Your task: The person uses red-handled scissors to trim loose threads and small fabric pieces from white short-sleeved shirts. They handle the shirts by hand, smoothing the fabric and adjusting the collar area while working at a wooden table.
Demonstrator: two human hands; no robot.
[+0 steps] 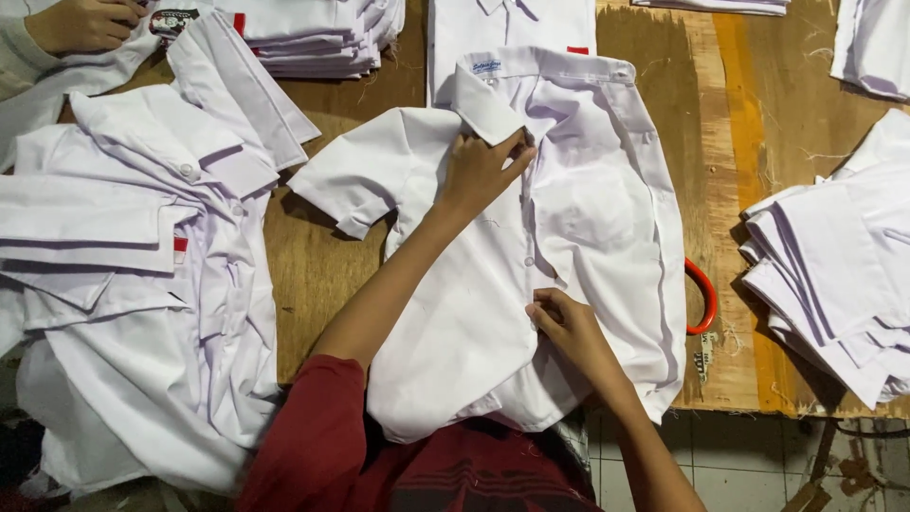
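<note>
Person seen from above, head camera. Dark red short-sleeved top; the sleeve (308, 417) ends above the elbow of the left arm, cloth slightly creased. Dark stripes or a printed pattern run across the front of the garment (474, 474) near the bottom edge. Both forearms bare. Left hand (483, 171) and right hand (561, 322) without gloves, rings or watch visible.

We look down on a garment workshop: a bare plywood worktable (758, 190) strewn with loose threads, stacks of identical white short-sleeved shirts (313, 38) on every side, cut white pieces (834, 275) piled at right, and a second worker's hand (81, 24) busy at the far corner.
</note>
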